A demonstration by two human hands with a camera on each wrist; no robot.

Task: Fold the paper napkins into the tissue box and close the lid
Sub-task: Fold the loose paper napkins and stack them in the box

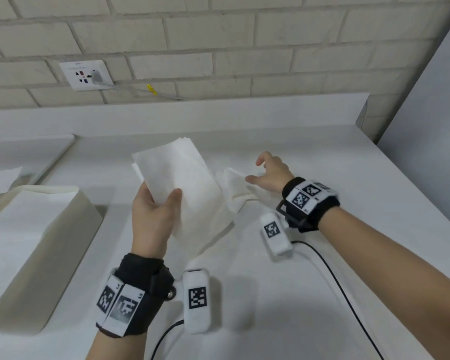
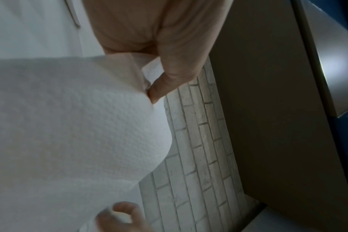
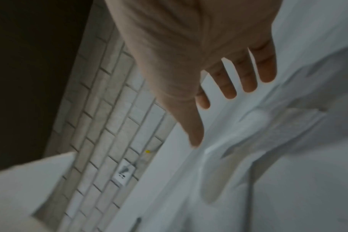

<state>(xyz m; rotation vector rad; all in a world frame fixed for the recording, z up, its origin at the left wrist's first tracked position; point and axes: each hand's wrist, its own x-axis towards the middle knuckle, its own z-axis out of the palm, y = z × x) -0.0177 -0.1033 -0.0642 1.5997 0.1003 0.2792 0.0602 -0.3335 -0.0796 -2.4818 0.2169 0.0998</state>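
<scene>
We are seeing the tissue box (image 1: 37, 255) running off the head view's left edge, its lid out of sight. The held napkins (image 1: 182, 188) are hiding the left hand (image 1: 153, 216) fingers. The right hand (image 3: 189, 62) is blurring over a crumpled napkin (image 1: 237, 188).

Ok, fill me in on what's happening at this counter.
A person is packing paper napkins into a tissue box. The left hand grips a stack of napkins, held up above the counter. The right hand is open, fingers spread, reaching over a crumpled napkin that lies on the counter. The box sits at the left, open and already holding napkins. Its lid lies behind it, not yet on.
</scene>
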